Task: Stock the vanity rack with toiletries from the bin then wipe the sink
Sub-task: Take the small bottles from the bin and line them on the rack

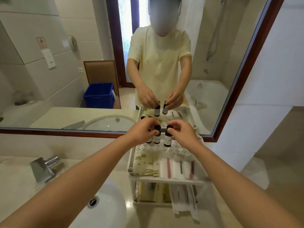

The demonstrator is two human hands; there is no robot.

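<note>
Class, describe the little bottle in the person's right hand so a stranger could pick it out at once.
Under the wood-framed mirror, a white rack stands right of the sink. At the back of its top tier are small dark-capped, white-labelled bottles. Pick the rightmost bottle, pinched at its cap by the right hand; the left hand holds its neighbour.

Dark bottles (168, 140), apparently upright, atop rack (166, 179)

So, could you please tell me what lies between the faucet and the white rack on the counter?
In the head view, only bare beige counter separates the faucet from the rack; the left forearm crosses above that stretch.
</note>
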